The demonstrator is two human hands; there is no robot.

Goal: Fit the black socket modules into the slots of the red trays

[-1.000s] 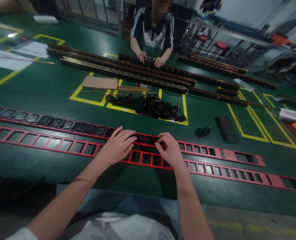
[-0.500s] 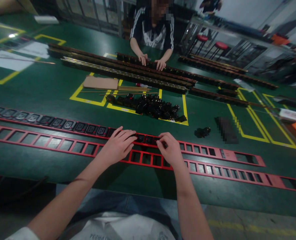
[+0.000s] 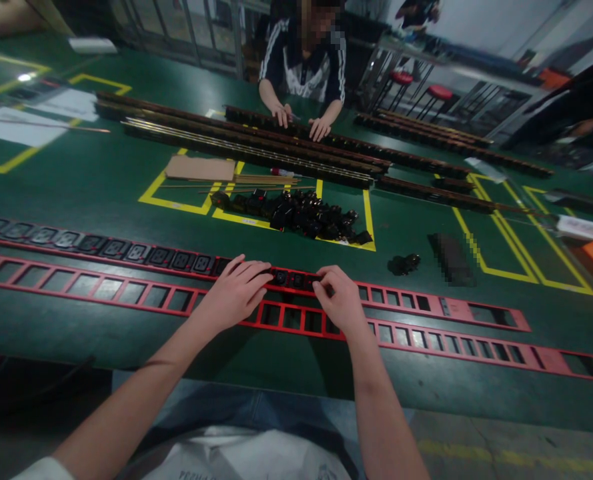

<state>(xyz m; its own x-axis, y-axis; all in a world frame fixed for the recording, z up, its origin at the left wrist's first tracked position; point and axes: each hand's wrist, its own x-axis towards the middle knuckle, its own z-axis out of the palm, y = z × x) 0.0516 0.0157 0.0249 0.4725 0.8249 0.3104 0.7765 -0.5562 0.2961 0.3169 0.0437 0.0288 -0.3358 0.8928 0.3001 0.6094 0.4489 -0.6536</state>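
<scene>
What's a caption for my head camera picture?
Left hand and right hand at the farther red frame, partly filled with black sockets.

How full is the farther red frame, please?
The farther frame is partly filled: black sockets line its left stretch, while tabletop shows through openings right of the right hand. Beneath the left hand, I cannot tell.

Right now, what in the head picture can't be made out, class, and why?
Head view, all:
What the right hand holds, if anything: hidden by the hand itself.
Slots in far frame under left hand: covered.
Left ends of far frame, near frame: cut by picture edge.
Single parts in black pile: too dark, small.
</scene>
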